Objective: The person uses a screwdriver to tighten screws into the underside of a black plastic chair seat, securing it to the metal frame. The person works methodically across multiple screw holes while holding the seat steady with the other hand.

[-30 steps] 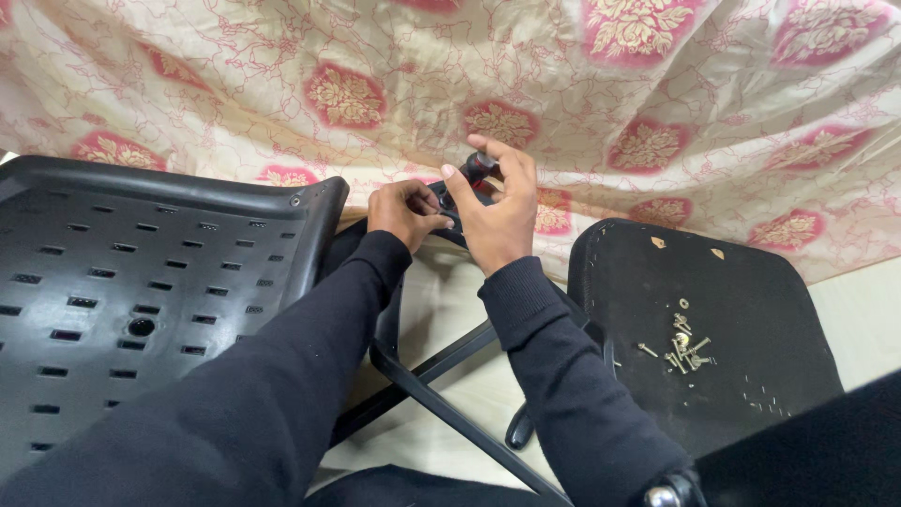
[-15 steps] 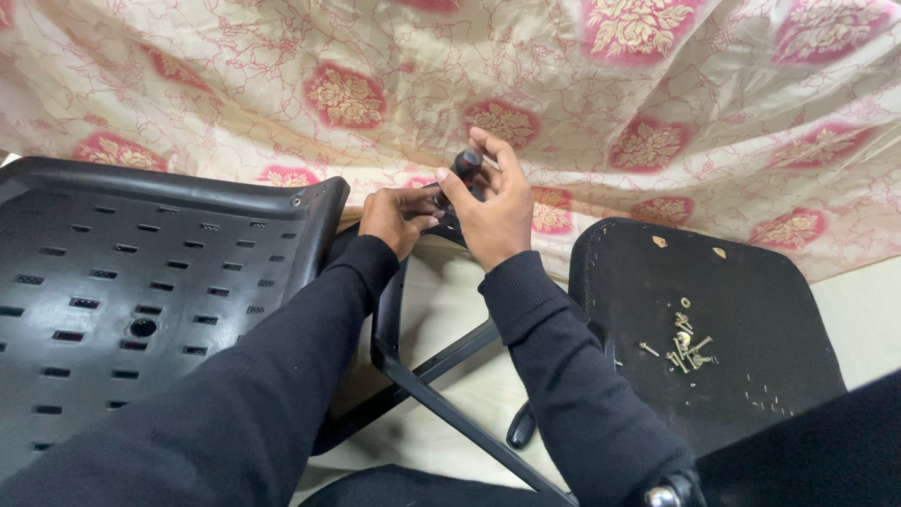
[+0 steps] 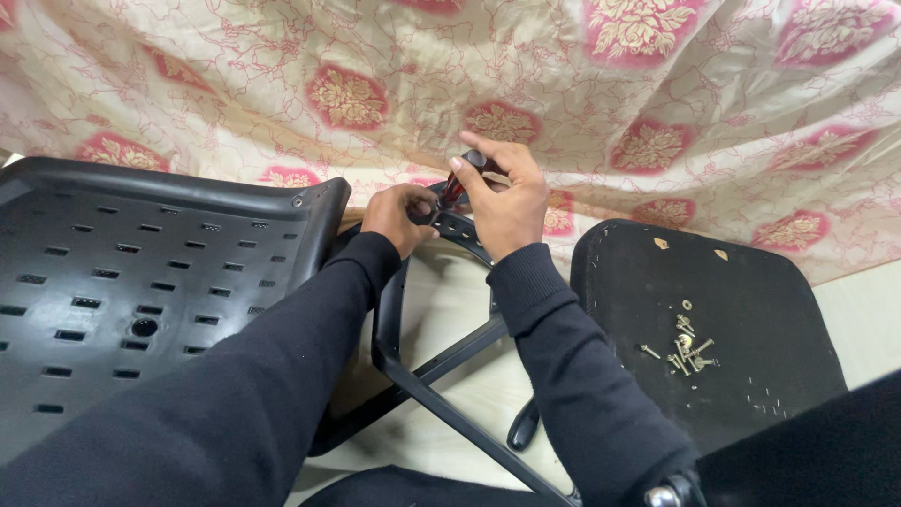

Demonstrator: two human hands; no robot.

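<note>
Up at the far middle of the scene, two hands in dark sleeves meet at the top of a black metal chair frame (image 3: 441, 366). The right hand (image 3: 507, 202) has its grip closed around a dark red-handled tool (image 3: 460, 178), tip pointing down at the frame. The left hand (image 3: 399, 214) pinches the frame just beside the tool. A perforated black plastic seat shell (image 3: 141, 282) lies left. A black seat pad (image 3: 694, 319) at right carries loose screws (image 3: 683, 345). Patterned cloth (image 3: 375, 75) hangs behind.
</note>
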